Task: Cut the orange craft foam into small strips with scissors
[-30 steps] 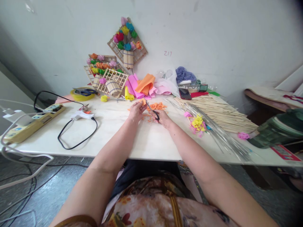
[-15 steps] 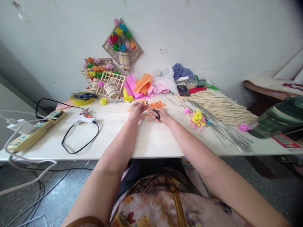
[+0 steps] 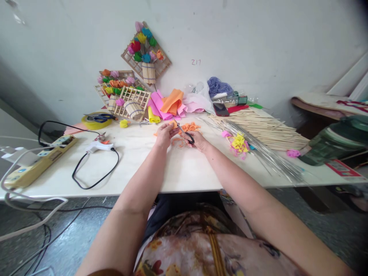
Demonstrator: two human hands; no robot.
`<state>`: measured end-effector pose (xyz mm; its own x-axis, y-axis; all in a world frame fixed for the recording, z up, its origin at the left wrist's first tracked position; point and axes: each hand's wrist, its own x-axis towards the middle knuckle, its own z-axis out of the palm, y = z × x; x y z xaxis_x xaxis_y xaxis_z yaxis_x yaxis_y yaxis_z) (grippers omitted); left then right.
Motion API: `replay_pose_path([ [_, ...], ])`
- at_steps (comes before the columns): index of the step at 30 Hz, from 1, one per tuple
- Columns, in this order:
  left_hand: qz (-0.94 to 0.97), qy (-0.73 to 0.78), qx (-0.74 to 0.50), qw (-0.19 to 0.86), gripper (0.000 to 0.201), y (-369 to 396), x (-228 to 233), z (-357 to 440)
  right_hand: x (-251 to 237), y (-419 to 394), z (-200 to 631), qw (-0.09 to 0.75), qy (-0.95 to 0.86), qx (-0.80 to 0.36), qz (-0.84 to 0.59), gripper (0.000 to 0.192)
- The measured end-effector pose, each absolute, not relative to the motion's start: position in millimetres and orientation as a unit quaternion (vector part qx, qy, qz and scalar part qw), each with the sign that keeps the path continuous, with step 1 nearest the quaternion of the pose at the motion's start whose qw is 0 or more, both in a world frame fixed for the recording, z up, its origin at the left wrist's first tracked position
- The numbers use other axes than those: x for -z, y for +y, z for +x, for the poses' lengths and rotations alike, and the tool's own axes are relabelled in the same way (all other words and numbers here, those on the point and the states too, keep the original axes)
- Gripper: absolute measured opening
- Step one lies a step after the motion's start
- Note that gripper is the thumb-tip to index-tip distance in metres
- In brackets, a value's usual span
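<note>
Beside the pile of orange scraps (image 3: 191,126), the left hand (image 3: 166,134), a little to the pile's left and nearer the body, has its fingertips pinched on a small orange piece (image 3: 174,124). Over on the near side of the pile, the right hand (image 3: 198,141) is closed around the handles of the scissors (image 3: 186,134), blades slanting across to that orange piece. And the change, a slight one: compared with a second ago, the blades seem to reach a touch farther along it. Both hands keep their grips and hardly shift, so I'd judge the trimming is on the same piece. Whether the blades are apart or together is too small to tell.

Elsewhere on the tabletop (image 3: 184,172), nothing seems to move, though the whole view swings a little. Behind the pile sits folded orange paper (image 3: 172,101), with pink paper (image 3: 158,105) next to it. Off to the pile's right, a yellow and pink bunch (image 3: 239,142) lies just beside the metal wires (image 3: 260,149), and past those come the wooden sticks (image 3: 258,128). Well to the pile's left rests the white glue gun (image 3: 99,147).
</note>
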<state>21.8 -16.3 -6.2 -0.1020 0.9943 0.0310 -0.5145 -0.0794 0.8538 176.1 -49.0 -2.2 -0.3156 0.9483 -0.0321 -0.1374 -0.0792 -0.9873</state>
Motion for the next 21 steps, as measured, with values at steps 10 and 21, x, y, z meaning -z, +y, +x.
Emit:
replay_pose_path([
  [10, 0.335, 0.362, -0.653, 0.574, 0.028, -18.6, 4.5, 22.6, -2.1, -52.4, 175.6, 0.435, -0.517, -0.625, -0.391, 0.017],
  [21, 0.341, 0.362, -0.647, 0.578, 0.028, -20.6, 1.1, 19.4, 0.6, -49.5, 176.7, 0.427, -0.527, -0.620, -0.395, 0.016],
])
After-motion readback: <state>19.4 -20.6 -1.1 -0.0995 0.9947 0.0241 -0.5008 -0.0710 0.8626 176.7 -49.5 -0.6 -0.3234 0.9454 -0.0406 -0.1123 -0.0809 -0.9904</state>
